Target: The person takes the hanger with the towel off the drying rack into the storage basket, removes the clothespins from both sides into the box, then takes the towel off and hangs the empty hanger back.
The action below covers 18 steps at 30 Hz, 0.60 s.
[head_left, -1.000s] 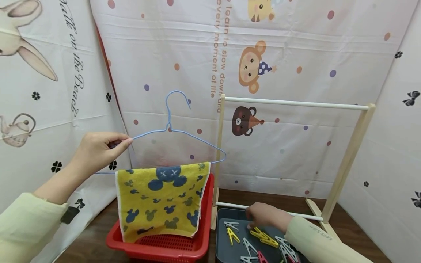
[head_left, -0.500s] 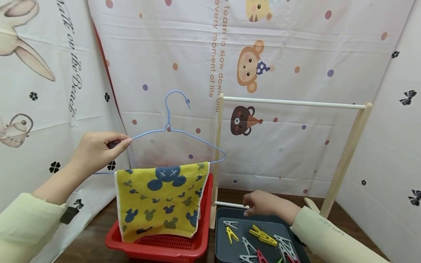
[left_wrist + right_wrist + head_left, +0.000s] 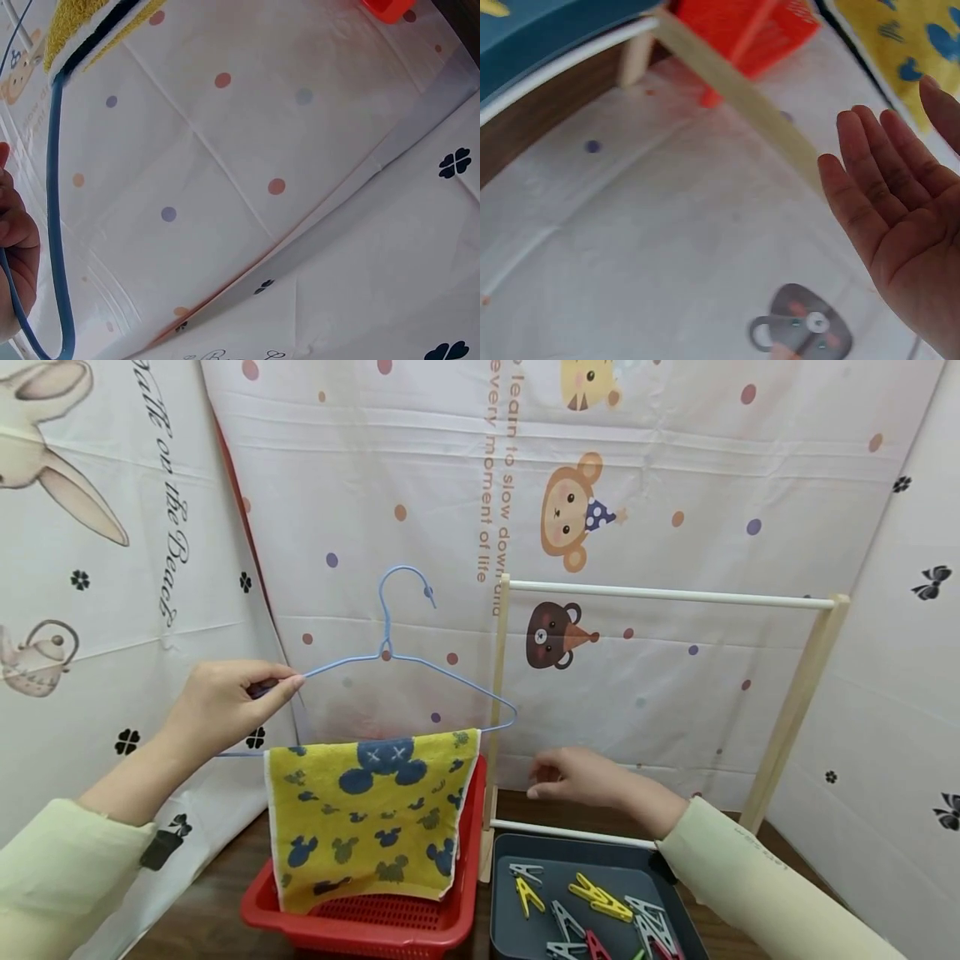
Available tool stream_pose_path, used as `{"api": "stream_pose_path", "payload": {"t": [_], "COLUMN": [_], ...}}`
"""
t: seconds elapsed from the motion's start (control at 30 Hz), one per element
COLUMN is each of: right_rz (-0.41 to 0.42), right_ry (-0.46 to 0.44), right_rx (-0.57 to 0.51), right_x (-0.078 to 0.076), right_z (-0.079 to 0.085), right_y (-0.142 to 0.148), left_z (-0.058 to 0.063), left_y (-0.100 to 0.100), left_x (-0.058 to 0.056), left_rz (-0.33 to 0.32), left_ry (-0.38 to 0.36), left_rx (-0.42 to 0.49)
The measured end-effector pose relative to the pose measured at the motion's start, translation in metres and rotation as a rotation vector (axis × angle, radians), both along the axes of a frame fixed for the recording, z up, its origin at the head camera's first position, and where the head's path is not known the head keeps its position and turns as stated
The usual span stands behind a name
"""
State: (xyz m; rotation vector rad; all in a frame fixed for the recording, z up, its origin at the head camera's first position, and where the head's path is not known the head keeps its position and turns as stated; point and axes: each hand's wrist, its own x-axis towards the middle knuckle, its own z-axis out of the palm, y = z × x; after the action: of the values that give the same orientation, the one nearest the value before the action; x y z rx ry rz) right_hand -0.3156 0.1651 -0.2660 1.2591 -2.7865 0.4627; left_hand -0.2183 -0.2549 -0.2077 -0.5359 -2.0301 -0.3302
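Between thumb and fingers, my left hand (image 3: pixel 232 702) pinches the sloping left arm of a blue wire clothes hanger (image 3: pixel 442 672). A yellow towel (image 3: pixel 375 827) with blue mouse-head shapes hangs folded over the hanger's bottom bar, in front of a red basket (image 3: pixel 457 927). The left wrist view shows the hanger's end (image 3: pixel 56 187) close by the fingers and the towel's edge (image 3: pixel 90 34) at the top. My right hand (image 3: pixel 573 777) is in the air above the back edge of a dark tray (image 3: pixel 510 935). In the right wrist view its palm (image 3: pixel 915 255) faces the camera with relaxed fingers and nothing in them.
Several plastic clothespins, including a yellow pair (image 3: pixel 600 897), lie in the tray. Behind it stands a wooden drying rack with a white top rail (image 3: pixel 675 595), its left post (image 3: pixel 497 693) near the hanger's right end. Patterned cloth surrounds the brown table (image 3: pixel 195 918).
My right hand has risen out of the tray and moved slightly left, toward the hanger side. The left hand, hanger and towel have stayed nearly still.
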Motion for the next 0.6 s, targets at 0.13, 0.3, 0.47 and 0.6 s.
{"api": "stream_pose_path", "payload": {"t": [0.13,0.3,0.47,0.6], "right_rz": [0.042,0.055,0.022,0.016], "right_ry": [-0.004,-0.01,-0.036,-0.048], "right_rx": [-0.084,-0.174,-0.237,-0.294], "right_x": [0.002,0.008,0.015,0.021], "right_z": [0.013,0.028,0.043,0.05], "right_y": [-0.014,-0.041,-0.069,-0.09], "left_z": [-0.001,-0.003,-0.004,-0.003], "left_y": [0.001,0.001,0.005,0.006], "left_x": [0.0,-0.001,-0.001,0.001], "left_rz": [-0.006,-0.013,-0.016,-0.016], "left_ry": [0.009,0.012,-0.005,-0.007], "left_rx": [-0.002,-0.003,-0.005,-0.007]}}
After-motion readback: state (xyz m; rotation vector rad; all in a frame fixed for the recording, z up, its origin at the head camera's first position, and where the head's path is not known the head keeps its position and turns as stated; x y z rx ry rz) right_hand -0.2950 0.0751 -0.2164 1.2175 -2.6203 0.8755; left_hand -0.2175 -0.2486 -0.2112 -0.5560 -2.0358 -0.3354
